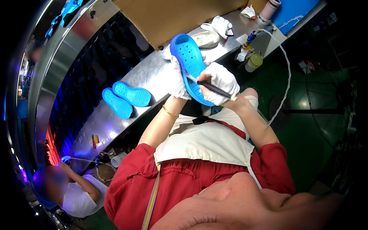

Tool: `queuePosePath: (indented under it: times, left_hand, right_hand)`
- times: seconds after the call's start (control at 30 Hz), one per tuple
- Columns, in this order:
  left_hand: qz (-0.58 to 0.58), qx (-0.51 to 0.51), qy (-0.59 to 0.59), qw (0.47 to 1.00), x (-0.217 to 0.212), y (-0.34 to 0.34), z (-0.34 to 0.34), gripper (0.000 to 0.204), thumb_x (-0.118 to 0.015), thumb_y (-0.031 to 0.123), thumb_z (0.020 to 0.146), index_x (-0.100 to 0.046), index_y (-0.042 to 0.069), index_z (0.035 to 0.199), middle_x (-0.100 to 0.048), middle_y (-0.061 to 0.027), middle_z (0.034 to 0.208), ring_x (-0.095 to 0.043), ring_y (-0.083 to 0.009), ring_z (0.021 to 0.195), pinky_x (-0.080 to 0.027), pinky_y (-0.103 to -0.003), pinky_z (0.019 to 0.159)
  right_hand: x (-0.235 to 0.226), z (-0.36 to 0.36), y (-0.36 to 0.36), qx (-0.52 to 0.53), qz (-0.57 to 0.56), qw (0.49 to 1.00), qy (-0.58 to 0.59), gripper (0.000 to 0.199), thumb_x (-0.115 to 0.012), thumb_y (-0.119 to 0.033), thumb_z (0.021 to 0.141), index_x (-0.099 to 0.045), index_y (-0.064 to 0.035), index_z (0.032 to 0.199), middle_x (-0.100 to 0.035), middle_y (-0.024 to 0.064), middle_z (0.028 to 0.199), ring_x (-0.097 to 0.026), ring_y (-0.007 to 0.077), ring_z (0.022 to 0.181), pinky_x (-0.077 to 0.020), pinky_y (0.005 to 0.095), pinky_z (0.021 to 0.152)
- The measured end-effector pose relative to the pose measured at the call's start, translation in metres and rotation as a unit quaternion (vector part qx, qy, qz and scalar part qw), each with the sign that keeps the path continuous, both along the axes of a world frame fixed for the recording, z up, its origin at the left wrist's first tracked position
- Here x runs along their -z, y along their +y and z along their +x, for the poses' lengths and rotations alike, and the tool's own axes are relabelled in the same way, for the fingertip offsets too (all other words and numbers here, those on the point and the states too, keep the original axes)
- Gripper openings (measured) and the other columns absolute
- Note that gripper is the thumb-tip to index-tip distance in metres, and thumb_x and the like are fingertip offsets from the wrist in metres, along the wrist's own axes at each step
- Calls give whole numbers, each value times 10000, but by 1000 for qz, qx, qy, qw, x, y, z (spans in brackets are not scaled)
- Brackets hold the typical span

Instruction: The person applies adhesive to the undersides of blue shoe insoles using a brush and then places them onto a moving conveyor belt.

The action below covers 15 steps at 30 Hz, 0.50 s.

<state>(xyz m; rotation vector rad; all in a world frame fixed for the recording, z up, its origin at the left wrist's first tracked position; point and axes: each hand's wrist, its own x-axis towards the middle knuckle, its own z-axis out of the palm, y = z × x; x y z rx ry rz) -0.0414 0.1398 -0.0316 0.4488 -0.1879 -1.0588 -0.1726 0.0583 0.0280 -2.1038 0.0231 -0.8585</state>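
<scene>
My left hand (178,81), in a white glove, is closed around the left edge of a bright blue shoe sole (189,51). The sole is tilted up above my lap, its hole-patterned inner face showing. In my right hand (219,82), also gloved with some fingertips bare, is a slim black-handled tool (214,89). Its thin pale tip touches or nearly touches the sole's left rim; the exact tip kind is unclear. To the left, a blue sole (117,104) and another blue sole (132,95) lie side by side on the metal bench (147,73).
A cardboard box (168,19), an off-white shoe (207,39) and white gloves (219,25) are on the bench's far side. At right are a lidded jar (253,63), a white-wrapped cable (285,65) and a fan (324,111). A co-worker (82,193) sits lower left.
</scene>
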Motion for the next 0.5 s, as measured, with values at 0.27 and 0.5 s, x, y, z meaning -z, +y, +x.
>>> queuePosePath:
  times: [0.27, 0.5]
  left_hand:
    - [-17, -11, -48, 999, -2, 5, 14, 829, -466, 692, 831, -391, 59, 1359, -559, -169, 1220, -575, -335, 1080, -479, -469, 939]
    - [-38, 18, -6, 999, -12, 3, 29, 784, -464, 684, 837, -433, 82, 1338, -560, -161, 1240, -573, -349, 1083, -448, -510, 974]
  right_hand:
    - [-9, -4, 2, -50, -108, 993, 0, 220, -705, -28, 672, -612, -80, 864, -561, 99, 770, -593, 254, 678, -492, 316, 629]
    - [-11, -9, 0, -46, -137, 989, 3, 254, -692, 9, 707, -589, -65, 927, -578, 82, 819, -614, 206, 707, -505, 293, 649]
